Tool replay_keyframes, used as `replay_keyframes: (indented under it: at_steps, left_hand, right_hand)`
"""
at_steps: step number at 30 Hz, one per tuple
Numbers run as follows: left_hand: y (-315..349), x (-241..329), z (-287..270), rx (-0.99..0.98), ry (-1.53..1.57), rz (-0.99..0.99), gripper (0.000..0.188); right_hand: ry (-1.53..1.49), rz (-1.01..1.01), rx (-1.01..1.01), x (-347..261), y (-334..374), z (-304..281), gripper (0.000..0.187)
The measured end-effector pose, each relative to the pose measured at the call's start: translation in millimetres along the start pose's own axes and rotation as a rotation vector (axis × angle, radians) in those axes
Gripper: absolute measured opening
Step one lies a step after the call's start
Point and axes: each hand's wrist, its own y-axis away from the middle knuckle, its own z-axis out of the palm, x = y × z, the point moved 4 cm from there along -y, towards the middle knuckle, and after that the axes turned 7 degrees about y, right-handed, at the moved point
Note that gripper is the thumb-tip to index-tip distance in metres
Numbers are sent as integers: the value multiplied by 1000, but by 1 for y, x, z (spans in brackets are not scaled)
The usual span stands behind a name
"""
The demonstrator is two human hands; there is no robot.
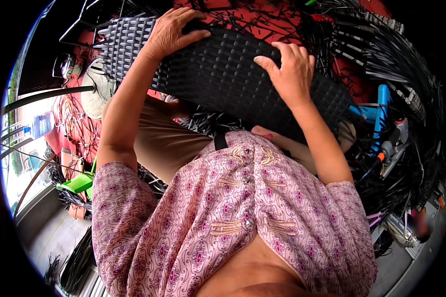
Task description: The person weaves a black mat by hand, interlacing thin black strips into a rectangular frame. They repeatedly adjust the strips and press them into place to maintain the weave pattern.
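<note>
Plainly, we have both hands on the woven panel (223,64), which slants dark and wide across our lap. Our left hand (176,33) lies over its far edge, thumb on the near face and parted from the fingers; we cannot tell how firmly it grips. Our right hand (292,74) rests farther along, thumb spread wide from the fingers. Beyond both hands we see a red surface (285,15) littered with black scraps. Right of the right hand fan out bundled strips (386,47), and nearer us on that side stand a blue frame (383,106) and a tool (391,141). Left of and nearer than the left hand is a green scoop (79,183).
</note>
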Motion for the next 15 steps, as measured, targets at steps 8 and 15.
replay_keyframes:
  at_steps: [8,15]
  left_hand:
    - [35,30,-11,-77,93,23,41]
    - [25,42,3,-116,119,3,37]
  right_hand:
    - [-235,-147,-30,-53,-17,-6,53]
    - [-533,33,-381,-59,-47,32,46]
